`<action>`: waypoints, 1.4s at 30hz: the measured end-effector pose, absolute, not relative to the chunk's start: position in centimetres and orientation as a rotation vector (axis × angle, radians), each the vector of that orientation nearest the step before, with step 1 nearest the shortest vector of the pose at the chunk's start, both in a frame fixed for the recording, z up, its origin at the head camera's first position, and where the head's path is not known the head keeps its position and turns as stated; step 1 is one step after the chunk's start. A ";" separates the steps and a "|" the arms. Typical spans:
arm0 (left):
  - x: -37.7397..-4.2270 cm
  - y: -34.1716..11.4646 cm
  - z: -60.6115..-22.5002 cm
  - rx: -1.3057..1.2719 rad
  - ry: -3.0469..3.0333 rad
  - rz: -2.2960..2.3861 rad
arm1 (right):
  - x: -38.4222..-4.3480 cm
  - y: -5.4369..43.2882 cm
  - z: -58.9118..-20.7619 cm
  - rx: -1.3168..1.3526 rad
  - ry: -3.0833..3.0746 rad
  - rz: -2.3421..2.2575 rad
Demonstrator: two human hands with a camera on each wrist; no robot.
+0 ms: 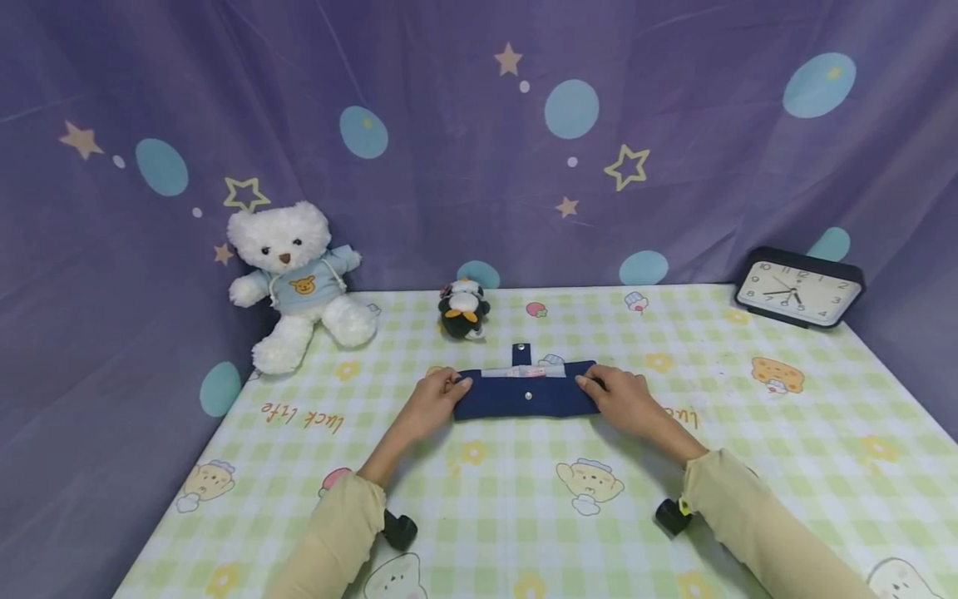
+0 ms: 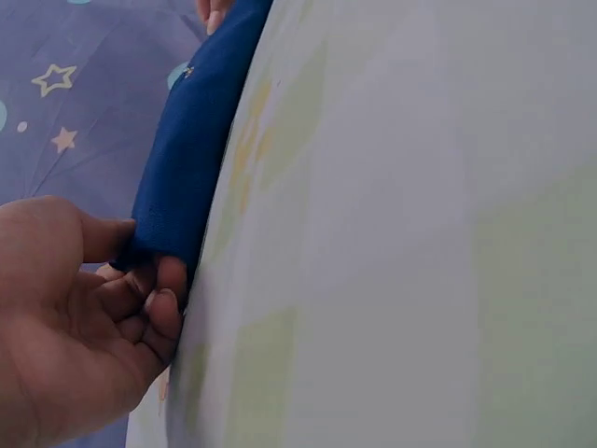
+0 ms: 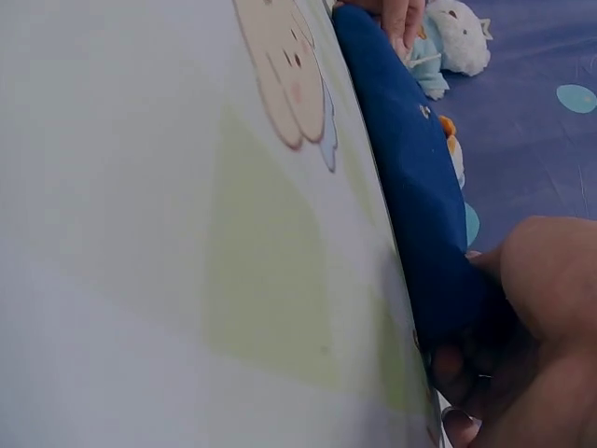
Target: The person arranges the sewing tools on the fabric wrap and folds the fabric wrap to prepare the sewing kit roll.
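Observation:
A dark blue fabric pouch [image 1: 516, 398] lies in the middle of the table. Its strap [image 1: 521, 353] with a metal snap points away from me, and a matching snap sits on the front. Clear plastic with faint red print [image 1: 535, 371] peeks out along the top opening. My left hand [image 1: 434, 401] pinches the pouch's left end between thumb and fingers, as the left wrist view also shows. At the other end, my right hand [image 1: 624, 403] grips the corner, thumb on top; in the right wrist view its fingers are partly in shadow.
Behind the pouch sits a small penguin plush [image 1: 463, 309]. A white teddy bear [image 1: 295, 283] in a blue hoodie leans at the back left, and a black-framed clock [image 1: 799, 288] stands at the back right. A checked cloth [image 1: 494, 532] covers the table; a purple curtain [image 1: 464, 200] hangs behind.

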State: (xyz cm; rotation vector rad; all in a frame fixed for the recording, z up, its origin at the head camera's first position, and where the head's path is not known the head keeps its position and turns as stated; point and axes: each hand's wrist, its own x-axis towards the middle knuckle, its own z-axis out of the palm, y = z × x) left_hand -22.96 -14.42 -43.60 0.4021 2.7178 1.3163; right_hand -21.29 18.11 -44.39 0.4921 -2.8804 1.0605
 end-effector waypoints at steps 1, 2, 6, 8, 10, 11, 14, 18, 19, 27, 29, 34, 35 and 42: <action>-22.9 -14.4 -43.5 0.398 2.725 1.298 | -21.3 18.1 -44.3 0.490 -2.885 1.062; -22.9 -14.3 -43.4 0.395 2.730 1.283 | -21.4 18.1 -44.2 0.485 -2.892 1.065; -22.9 -14.1 -43.3 0.382 2.764 1.234 | -21.7 18.0 -44.1 0.464 -2.925 1.041; -22.9 -14.0 -43.4 0.368 2.780 1.229 | -21.7 17.9 -44.0 0.451 -2.946 1.002; -22.9 -13.8 -43.6 0.357 2.805 1.225 | -21.7 17.8 -44.0 0.435 -2.966 0.964; -22.9 -13.8 -43.7 0.357 2.820 1.218 | -21.6 17.7 -44.0 0.426 -2.970 0.943; -22.9 -13.6 -44.0 0.366 2.862 1.204 | -21.2 17.7 -44.2 0.428 -2.939 0.895; -22.8 -13.6 -44.3 0.448 2.933 1.156 | -20.7 17.9 -44.6 0.598 -2.756 0.845; -22.8 -13.7 -44.3 0.486 2.950 1.142 | -20.7 17.9 -44.7 0.664 -2.701 0.825; -22.3 -14.3 -44.7 0.721 2.978 1.025 | -20.1 18.3 -44.8 0.828 -2.654 0.739; -22.2 -14.5 -44.6 0.706 2.952 1.032 | -20.0 18.4 -44.7 0.816 -2.695 0.726; -22.0 -14.9 -44.3 0.674 2.893 1.027 | -20.0 18.5 -44.7 0.837 -2.713 0.686; -21.9 -14.9 -44.2 0.676 2.889 1.027 | -20.0 18.5 -44.7 0.839 -2.715 0.679; -22.0 -15.1 -44.2 0.682 2.878 1.019 | -20.0 18.7 -44.8 0.854 -2.714 0.647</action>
